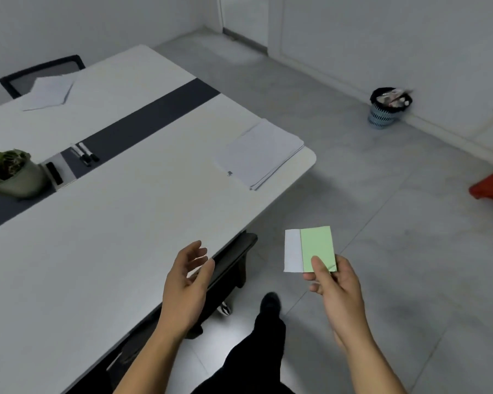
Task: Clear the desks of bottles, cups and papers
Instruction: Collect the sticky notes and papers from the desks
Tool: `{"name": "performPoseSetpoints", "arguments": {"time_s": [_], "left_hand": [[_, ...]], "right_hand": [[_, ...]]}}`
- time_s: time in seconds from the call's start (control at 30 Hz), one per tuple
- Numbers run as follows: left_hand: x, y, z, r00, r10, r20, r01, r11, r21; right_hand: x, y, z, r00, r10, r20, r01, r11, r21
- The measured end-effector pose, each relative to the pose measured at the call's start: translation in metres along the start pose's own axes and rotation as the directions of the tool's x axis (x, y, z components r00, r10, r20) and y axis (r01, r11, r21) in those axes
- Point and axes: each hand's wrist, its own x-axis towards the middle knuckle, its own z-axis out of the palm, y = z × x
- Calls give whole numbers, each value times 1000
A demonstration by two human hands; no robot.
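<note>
At five o'clock in my feed, the wearer's right hand (336,282) pinches two small paper slips (310,248), one pale green and one white. The thumb is on top and the fingers are curled beneath, and the slips are over the grey tiled floor (410,223), off the desk. Near six o'clock the left hand (187,280) hovers at the edge of the long white desk (97,237), which has a dark centre strip. Its fingers are loosely spread and it grasps nothing.

A stack of white paper sheets (261,153) lies on the desk's rounded corner, toward one o'clock from that hand. More loose white sheets (49,92) lie across the strip at ten o'clock, in front of a black mesh chair (40,71).

At nine o'clock stands a leafy plant in a grey pot (12,173), with a black eraser block (54,173) and two black-capped markers (84,153) just beside it. A blue slatted waste basket (387,108) with a black liner, holding litter, sits by the wall at two o'clock.
</note>
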Motion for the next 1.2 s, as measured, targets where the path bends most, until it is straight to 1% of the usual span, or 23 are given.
{"name": "performPoseSetpoints", "arguments": {"time_s": [0.13,0.27,0.43,0.53,0.67,0.77,0.87,0.97,1.1,1.2], "left_hand": [[62,5,77,997,-72,39,72,997,3],[143,43,146,995,-90,38,91,995,-29],[248,139,204,1000,-8,-12,8,998,-55],[299,177,229,1000,23,-22,-23,999,-32],[363,199,266,995,24,-96,-22,1000,16],[403,202,297,974,-63,-217,62,998,-11],[429,214,332,918,-157,-363,149,988,-50],[444,243,364,825,-252,-506,232,967,-103],[451,284,388,676,-299,-673,261,952,-160],[449,298,399,546,-352,-761,265,934,-241]], "right_hand": [[84,-4,-28,999,33,-39,-35,999,-41],[190,-43,-53,998,21,-62,-27,994,-103],[324,-135,-64,996,-79,-31,74,988,-134],[389,-170,-66,993,-114,-27,110,989,-102],[480,-187,-71,994,-103,19,104,992,-67],[560,-192,-68,994,-54,93,61,995,-77],[646,-207,-57,971,13,238,11,995,-96],[720,-235,-45,910,78,407,-9,986,-169],[790,-281,-6,791,129,598,24,970,-241],[820,-305,35,691,152,707,62,962,-267]]}}
